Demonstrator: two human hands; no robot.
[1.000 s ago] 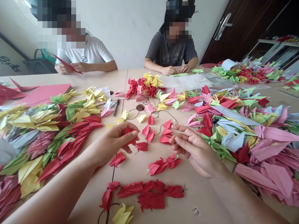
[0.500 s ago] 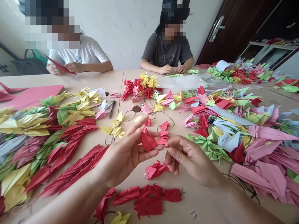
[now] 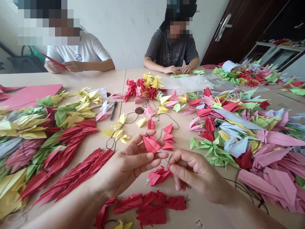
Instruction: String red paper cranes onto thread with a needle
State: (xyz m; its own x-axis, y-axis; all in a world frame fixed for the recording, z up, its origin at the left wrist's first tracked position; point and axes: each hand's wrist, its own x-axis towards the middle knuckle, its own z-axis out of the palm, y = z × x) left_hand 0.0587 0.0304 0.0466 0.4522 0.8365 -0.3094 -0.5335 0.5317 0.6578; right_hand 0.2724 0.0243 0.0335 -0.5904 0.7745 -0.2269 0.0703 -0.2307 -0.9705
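My left hand is closed around the lower edge of a red folded paper crane, its thumb near the paper's underside. A thin dark cord runs from that crane to my right hand, where thumb and forefinger pinch it. Just beyond my fingers, several small red paper cranes lie along a cord. Below the hands rests a red paper bundle, partly behind my right fingertips. Nearer to me is a row of red folded pieces.
Long strings of red folded paper lie at left, near a pink sheet. Mixed paper cranes and pink bundles pile up at right. A pen lies mid-table. Two people sit opposite, one holding red paper.
My left thumb has come down toward the red crane, and its fingers have curled in from a flatter pose. My right hand has lowered slightly, and the cord between the hands now shows.
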